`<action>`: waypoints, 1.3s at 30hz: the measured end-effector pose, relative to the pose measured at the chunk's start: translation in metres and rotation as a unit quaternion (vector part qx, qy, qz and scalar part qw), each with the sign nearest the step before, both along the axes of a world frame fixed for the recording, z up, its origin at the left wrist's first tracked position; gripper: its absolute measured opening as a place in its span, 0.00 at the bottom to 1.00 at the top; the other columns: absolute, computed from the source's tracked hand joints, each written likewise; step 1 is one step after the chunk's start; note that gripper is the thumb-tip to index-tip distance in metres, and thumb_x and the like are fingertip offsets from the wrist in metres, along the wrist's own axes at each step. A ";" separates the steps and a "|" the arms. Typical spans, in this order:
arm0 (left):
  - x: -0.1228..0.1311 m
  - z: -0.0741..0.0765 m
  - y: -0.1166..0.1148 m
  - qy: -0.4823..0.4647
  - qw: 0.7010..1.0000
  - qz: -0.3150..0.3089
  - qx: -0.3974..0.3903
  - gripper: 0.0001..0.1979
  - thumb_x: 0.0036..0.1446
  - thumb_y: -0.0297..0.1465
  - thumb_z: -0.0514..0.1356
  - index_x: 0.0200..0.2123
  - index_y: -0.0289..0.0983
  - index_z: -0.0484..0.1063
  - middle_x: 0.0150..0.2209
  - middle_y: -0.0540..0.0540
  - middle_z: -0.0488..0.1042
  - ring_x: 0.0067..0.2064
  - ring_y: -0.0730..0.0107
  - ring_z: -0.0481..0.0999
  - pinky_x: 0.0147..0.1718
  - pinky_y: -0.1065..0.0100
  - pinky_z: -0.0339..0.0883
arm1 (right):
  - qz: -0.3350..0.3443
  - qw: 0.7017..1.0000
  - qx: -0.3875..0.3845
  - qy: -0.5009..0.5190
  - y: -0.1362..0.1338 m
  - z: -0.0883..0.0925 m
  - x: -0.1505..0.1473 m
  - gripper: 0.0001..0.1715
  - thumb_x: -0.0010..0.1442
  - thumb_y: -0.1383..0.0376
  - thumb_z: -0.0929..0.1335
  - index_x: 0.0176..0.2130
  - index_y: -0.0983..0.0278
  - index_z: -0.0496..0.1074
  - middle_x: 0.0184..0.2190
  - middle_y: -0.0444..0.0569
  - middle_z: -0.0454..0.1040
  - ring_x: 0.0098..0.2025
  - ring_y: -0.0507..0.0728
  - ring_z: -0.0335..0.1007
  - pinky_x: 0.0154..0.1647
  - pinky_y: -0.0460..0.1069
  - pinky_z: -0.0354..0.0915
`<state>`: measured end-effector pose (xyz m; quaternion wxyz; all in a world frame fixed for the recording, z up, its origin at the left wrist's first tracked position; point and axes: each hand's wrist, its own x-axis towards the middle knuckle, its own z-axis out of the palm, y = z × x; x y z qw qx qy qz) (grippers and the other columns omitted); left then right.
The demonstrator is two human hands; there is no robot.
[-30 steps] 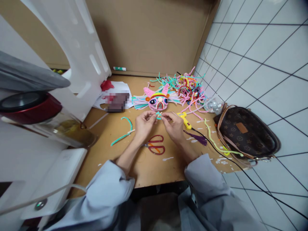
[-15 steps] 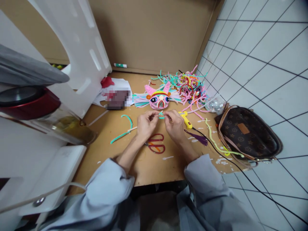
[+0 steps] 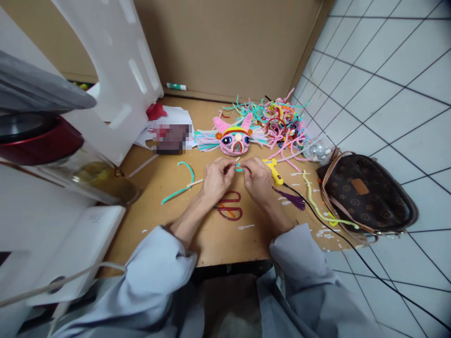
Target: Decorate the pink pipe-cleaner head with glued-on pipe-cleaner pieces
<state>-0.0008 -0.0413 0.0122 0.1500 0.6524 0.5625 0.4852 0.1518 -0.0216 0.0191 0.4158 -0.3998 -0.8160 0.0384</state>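
My left hand (image 3: 215,179) and my right hand (image 3: 258,177) meet over the middle of the table, fingertips almost touching. Both are closed in a pinch on a short teal pipe cleaner (image 3: 238,167), bent between them; a small pale end shows at the left fingertips. Just beyond them sits a pink animal head (image 3: 234,143) with big eyes, horns and a red-rimmed mouth, a fringe of pale and teal pipe cleaners spreading on both sides. Red-handled scissors (image 3: 229,218) lie below my hands, their blades partly hidden by my left wrist.
A yellow glue gun (image 3: 276,174) lies right of my right hand, its black cord running off right. Around are a purple tassel (image 3: 291,199), a tangled pipe-cleaner pile (image 3: 282,119), a brown handbag (image 3: 369,195), a glass jug (image 3: 102,183) and loose teal pipe cleaners (image 3: 175,195).
My hands stay together, fingers shifting slightly on the teal pipe cleaner; its crossed tip no longer shows and a pale end now sticks up. The view has tilted slightly.
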 end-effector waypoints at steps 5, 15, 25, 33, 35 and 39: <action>0.000 0.000 0.000 0.026 1.000 -0.011 -0.002 0.10 0.60 0.27 0.57 0.38 0.36 0.80 0.35 0.45 0.80 0.35 0.68 0.76 0.41 0.67 0.71 | 0.013 0.999 -0.046 0.026 0.001 0.003 0.003 0.09 0.63 0.70 0.63 0.43 0.59 0.67 0.33 0.46 0.76 0.34 0.56 0.73 0.36 0.48 0.67; -0.001 -0.005 0.002 0.054 0.998 -0.029 0.019 0.11 0.62 0.27 0.55 0.38 0.36 0.79 0.36 0.43 0.79 0.38 0.65 0.77 0.43 0.66 0.70 | 0.004 0.997 -0.076 -0.014 -0.001 0.008 0.003 0.10 0.63 0.70 0.62 0.44 0.60 0.68 0.37 0.50 0.79 0.37 0.58 0.76 0.40 0.49 0.68; -0.002 -0.005 0.001 0.096 0.994 -0.036 0.027 0.13 0.65 0.29 0.53 0.38 0.35 0.79 0.34 0.42 0.77 0.37 0.64 0.75 0.38 0.67 0.68 | 0.013 0.998 -0.044 -0.040 0.002 0.002 0.002 0.13 0.65 0.70 0.61 0.41 0.64 0.74 0.38 0.54 0.79 0.41 0.59 0.75 0.44 0.51 0.68; -0.002 -0.004 0.000 0.102 0.994 -0.040 0.024 0.13 0.63 0.27 0.53 0.37 0.36 0.79 0.33 0.43 0.76 0.35 0.65 0.75 0.36 0.68 0.66 | -0.011 0.996 -0.048 -0.071 0.002 0.002 0.003 0.15 0.62 0.72 0.63 0.41 0.64 0.78 0.36 0.53 0.79 0.40 0.60 0.74 0.42 0.51 0.67; -0.002 -0.004 0.001 0.101 0.994 -0.041 0.020 0.13 0.63 0.27 0.53 0.37 0.36 0.79 0.33 0.43 0.77 0.35 0.65 0.75 0.36 0.68 0.66 | -0.015 0.996 -0.050 -0.072 0.002 0.002 0.003 0.15 0.62 0.73 0.63 0.41 0.63 0.78 0.36 0.53 0.79 0.39 0.59 0.74 0.42 0.51 0.67; -0.002 -0.004 0.001 0.108 0.993 -0.041 0.018 0.14 0.62 0.26 0.53 0.37 0.36 0.79 0.33 0.43 0.77 0.35 0.65 0.75 0.36 0.67 0.66 | -0.017 0.996 -0.057 -0.074 0.002 0.002 0.002 0.15 0.61 0.72 0.63 0.39 0.63 0.78 0.35 0.53 0.79 0.39 0.60 0.73 0.42 0.51 0.67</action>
